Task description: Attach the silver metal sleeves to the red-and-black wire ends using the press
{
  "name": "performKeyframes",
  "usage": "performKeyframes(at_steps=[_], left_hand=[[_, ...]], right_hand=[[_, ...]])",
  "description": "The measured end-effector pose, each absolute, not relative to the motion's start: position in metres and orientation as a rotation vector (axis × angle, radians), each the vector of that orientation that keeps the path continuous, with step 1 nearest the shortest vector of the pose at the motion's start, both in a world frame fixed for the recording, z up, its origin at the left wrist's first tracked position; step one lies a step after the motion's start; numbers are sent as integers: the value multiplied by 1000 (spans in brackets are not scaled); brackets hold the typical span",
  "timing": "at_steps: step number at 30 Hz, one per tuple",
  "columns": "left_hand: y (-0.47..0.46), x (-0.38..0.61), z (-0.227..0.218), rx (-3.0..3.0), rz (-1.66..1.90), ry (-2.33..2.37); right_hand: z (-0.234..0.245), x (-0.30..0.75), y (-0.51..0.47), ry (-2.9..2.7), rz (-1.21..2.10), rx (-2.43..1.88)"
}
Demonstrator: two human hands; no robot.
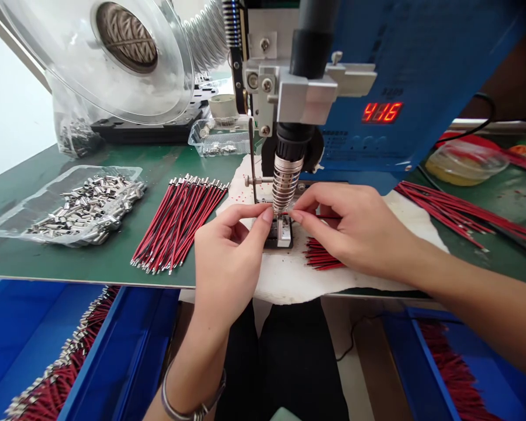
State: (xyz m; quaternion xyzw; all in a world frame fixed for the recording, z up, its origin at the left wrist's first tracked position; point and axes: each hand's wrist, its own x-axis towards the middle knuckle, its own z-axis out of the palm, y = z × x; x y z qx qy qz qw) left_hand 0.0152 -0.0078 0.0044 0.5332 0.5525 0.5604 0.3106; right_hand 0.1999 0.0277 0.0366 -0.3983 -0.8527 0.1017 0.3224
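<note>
My right hand [359, 228] pinches a thin red-and-black wire [328, 217] between thumb and forefinger, just right of the soldering iron [286, 175]. On the other side of the iron's lower end, my left hand [230, 254] is closed in a pinch, and whatever is between its fingertips is too small and hidden to make out. Below the iron stands a small metal fixture block [283, 232], close to both sets of fingertips. A short bundle of red-and-black wires [321, 255] lies on the white cloth [298, 280] under my right hand.
To the left are a sorted wire bundle [175, 222] and a clear tray [9, 225] of small metal cylinders. Behind stands a blue machine [377, 64] reading 416, beside a transparent fume hood [74, 64]. More wires [456, 213] lie right. Blue bins [144, 333] sit below the table edge.
</note>
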Motion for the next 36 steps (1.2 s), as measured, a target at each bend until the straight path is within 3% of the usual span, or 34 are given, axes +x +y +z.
performKeyframes(at_steps=[36], left_hand=[[-8,15,4,1443,1484,1454]], right_hand=[[35,200,27,-2258,231,-1054]])
